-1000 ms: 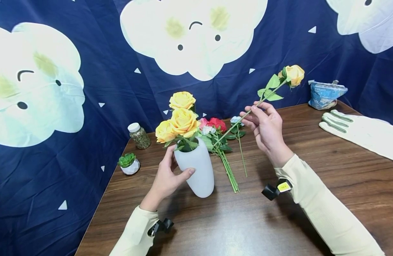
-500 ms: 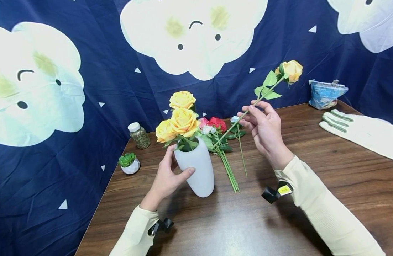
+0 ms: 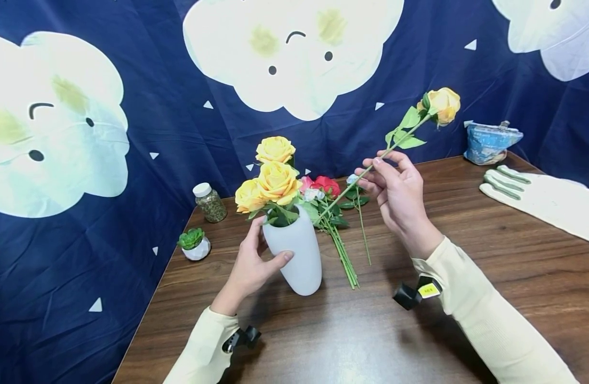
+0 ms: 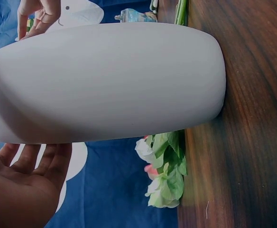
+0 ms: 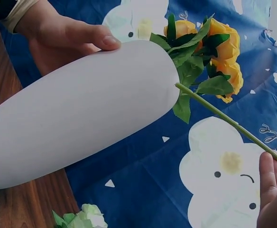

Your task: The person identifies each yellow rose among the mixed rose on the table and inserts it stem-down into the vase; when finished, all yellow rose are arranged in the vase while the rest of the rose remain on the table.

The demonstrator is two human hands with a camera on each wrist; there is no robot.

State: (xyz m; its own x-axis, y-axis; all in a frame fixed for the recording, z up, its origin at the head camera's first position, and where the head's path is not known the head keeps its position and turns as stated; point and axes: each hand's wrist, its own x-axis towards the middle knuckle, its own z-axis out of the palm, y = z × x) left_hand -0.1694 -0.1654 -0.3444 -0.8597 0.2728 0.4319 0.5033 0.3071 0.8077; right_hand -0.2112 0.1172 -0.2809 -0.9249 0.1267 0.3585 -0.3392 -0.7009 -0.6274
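My left hand holds a white vase from its left side, with the thumb across the front. The vase stands tilted on the table, and several yellow roses fill its mouth. Up to the right, my right hand pinches a single yellow rose by its green stem, bloom pointing up and right. That stem slants down towards the vase; in the right wrist view its lower end appears at the vase's rim. The left wrist view shows the left fingers against the vase wall.
Behind the vase lie red, pink and white flowers with long stems, and a single pale blue flower beside them. A lidded jar and a small potted succulent stand left. Gloves and a blue bag are at right.
My right hand has shifted slightly left and the rose's bloom has risen a little, while its stem end has come closer to the vase's rim. The left hand and vase stay put.
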